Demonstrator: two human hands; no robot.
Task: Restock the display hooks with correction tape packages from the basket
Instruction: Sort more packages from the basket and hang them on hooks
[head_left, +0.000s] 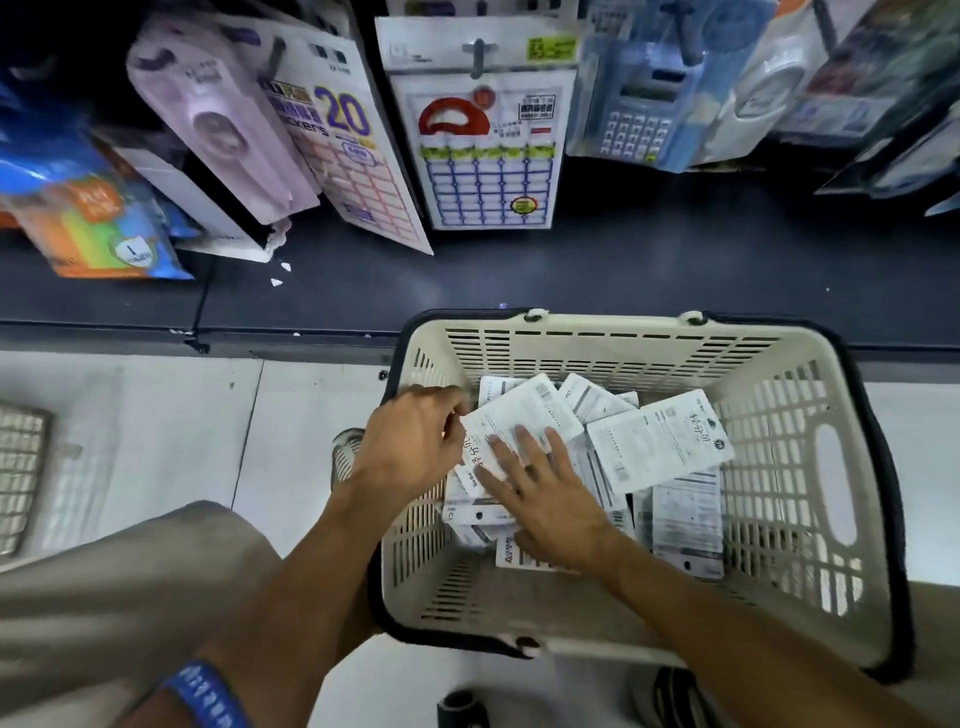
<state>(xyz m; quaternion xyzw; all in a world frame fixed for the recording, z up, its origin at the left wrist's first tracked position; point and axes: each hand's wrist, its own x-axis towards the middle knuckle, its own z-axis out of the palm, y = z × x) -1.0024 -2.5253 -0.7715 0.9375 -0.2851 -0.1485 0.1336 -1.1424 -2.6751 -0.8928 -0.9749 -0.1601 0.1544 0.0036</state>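
Observation:
A cream plastic basket (795, 467) with a dark rim stands on the floor and holds several white correction tape packages (660, 441), lying loose and overlapping. My left hand (410, 441) is over the basket's left side and pinches the edge of a tilted white package (519, 410). Flat on that same package and the ones beneath lies my right hand (545, 493), fingers straight and spread. Above, display hooks (479, 54) carry hanging stationery packs.
A dark shelf ledge (623, 260) runs between the basket and the hanging goods: sticker sheets (488, 156), a pink device pack (218, 119), a blue calculator pack (644, 104). My knee (130, 597) is at lower left. Pale floor tiles (182, 431) lie left of the basket.

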